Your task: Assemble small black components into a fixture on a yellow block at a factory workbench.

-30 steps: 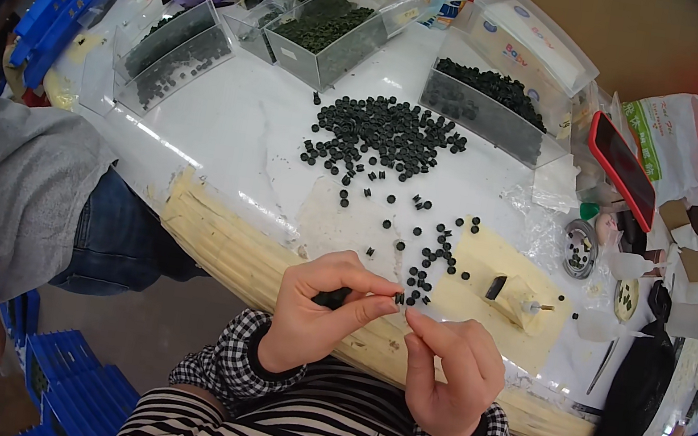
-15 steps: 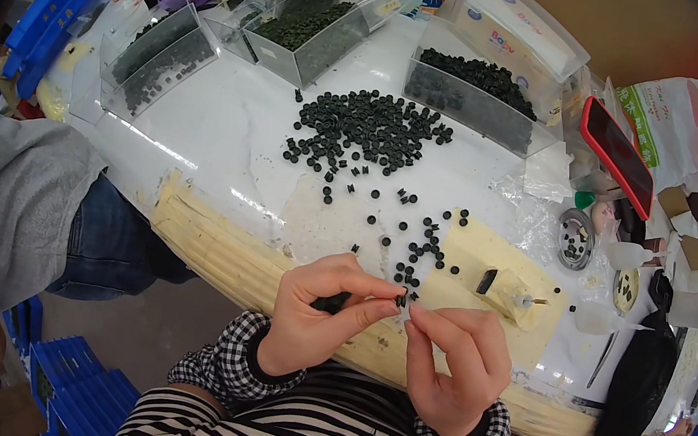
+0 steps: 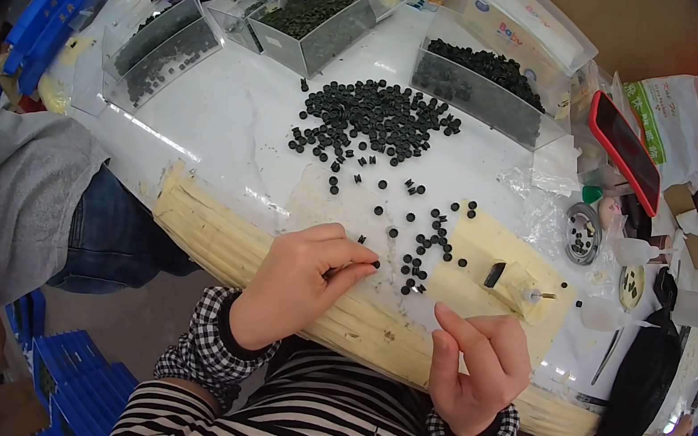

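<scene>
My left hand [image 3: 292, 282] is closed in a pinch over the near part of the table. A small black spool-shaped part [image 3: 375, 264] shows at its fingertips. To the right of it, my right hand [image 3: 485, 365] has curled fingers, with the thumb and forefinger apart and nothing visible between them. Between and beyond the hands lie several loose black parts [image 3: 415, 273], some upright and some on their sides. Farther off, a large heap of the same parts [image 3: 373, 118] spreads over the white table [image 3: 236, 129].
Clear bins hold black parts [image 3: 477, 84] and dark green pieces [image 3: 307, 13]. On a yellow sheet [image 3: 477, 237], a small block with a metal pin [image 3: 536, 296] stands right. A red-edged phone [image 3: 625, 151] leans farther right. Yellow padding [image 3: 211, 234] lines the near table edge.
My hands have moved apart: the left went left and up to a part on the table, the right slid slightly right. The thumb and forefinger of my right hand have parted.
</scene>
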{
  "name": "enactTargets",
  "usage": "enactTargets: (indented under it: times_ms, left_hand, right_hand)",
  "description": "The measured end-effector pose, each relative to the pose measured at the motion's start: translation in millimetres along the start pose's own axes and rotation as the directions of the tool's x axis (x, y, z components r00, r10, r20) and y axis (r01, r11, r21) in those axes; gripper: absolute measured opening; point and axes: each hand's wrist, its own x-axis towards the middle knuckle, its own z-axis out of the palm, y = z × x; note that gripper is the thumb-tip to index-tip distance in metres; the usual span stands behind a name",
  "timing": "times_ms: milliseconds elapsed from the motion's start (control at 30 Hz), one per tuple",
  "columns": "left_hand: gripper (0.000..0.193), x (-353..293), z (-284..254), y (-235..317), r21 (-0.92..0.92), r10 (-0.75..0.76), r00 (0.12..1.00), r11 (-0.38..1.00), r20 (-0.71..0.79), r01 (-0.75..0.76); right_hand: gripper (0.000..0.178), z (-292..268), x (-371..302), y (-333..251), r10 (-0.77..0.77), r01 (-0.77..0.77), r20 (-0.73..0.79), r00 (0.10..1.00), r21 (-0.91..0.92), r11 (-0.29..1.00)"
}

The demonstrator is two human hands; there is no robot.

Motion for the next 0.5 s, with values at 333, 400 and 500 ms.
enactTargets:
  times_ms: [333,400,500]
  left_hand:
    - [0.022,-2,-23,-3,-0.078,-0.096,0.992,0.993,-0.076,0.09]
    - [0.022,-4,-14,1,-0.085,-0.058,0.998,0.995,-0.012,0.056]
    - [0.022,-3,-1,6,-0.061,-0.014,1.0,0.998,0.022,0.016]
  right_hand:
    - [0.021,5,-10,5,0.053,-0.053,0.042,0.998,0.01,0.999]
    - [0.021,9,-10,4,0.045,-0.046,0.067,0.997,0.018,0.999]
    - [0.02,11,-10,2,0.037,-0.039,0.086,0.996,0.022,0.999]
